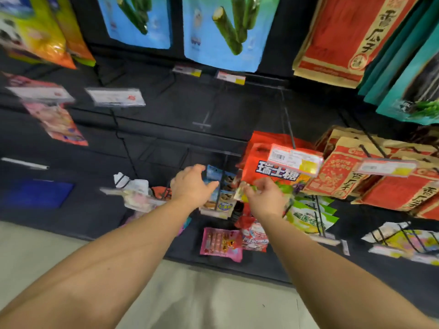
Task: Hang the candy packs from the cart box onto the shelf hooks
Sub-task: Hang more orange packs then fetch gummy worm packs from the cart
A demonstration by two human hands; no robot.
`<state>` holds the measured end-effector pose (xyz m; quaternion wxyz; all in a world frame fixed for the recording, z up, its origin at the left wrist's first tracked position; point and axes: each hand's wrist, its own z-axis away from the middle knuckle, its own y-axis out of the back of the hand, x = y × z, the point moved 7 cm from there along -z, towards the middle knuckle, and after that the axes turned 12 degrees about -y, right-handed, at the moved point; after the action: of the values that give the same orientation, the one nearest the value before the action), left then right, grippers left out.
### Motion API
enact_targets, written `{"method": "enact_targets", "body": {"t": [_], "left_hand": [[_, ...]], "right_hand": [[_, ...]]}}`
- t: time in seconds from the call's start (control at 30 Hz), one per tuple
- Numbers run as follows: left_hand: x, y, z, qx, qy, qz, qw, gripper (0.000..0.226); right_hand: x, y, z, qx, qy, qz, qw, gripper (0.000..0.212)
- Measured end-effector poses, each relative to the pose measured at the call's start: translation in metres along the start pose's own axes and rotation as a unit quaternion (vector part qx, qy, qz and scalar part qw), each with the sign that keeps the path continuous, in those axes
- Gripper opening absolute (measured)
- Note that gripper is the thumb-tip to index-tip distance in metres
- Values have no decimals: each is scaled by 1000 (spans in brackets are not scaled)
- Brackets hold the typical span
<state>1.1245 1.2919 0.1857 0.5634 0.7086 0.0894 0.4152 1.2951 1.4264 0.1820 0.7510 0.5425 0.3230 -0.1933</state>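
Both my arms reach toward the dark peg shelf. My left hand (191, 185) touches blue candy packs (219, 188) hanging on a low hook, its fingers extended over their left side. My right hand (264, 195) has curled fingers that pinch the edge of a small pack (241, 189), just below an orange-red candy pack (268, 167) with white lettering on its hook. A price tag (294, 161) sits at that hook's tip. The cart box is out of view.
Red and tan paper bags (380, 179) hang at the right, green packs (308, 214) below them. A pink pack (221, 242) hangs low near the floor. Blue seaweed bags (228, 32) hang above. Bare hooks (202, 124) stand in the middle of the shelf. Grey floor (202, 300) lies below.
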Motion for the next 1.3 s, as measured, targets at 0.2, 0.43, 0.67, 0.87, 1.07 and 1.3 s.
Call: {"method": "enact_targets", "body": {"t": [0.2,0.43,0.67,0.87,1.07,1.3], "left_hand": [[-145,69,57,-47,22,-119,992,69],[-362,222,166,6,155,-157,975,72],[-527,349,280,66,287,-171,940,72],[-630,408,319,100,359,-157,914,68],[-736,465,312,134,415,-167,884,68],[-847,544,287,167,467,-156,854,67]], "right_hand": [[-129,-136,99,-105,235,293,921,65],[-271,-326,294,-202,359,355,839,67],[-378,-462,477,-261,478,336,768,64],[-449,-554,562,-297,534,334,718,65],[-535,-652,608,-319,575,325,680,62],[-652,-754,637,-331,609,327,643,63]]}}
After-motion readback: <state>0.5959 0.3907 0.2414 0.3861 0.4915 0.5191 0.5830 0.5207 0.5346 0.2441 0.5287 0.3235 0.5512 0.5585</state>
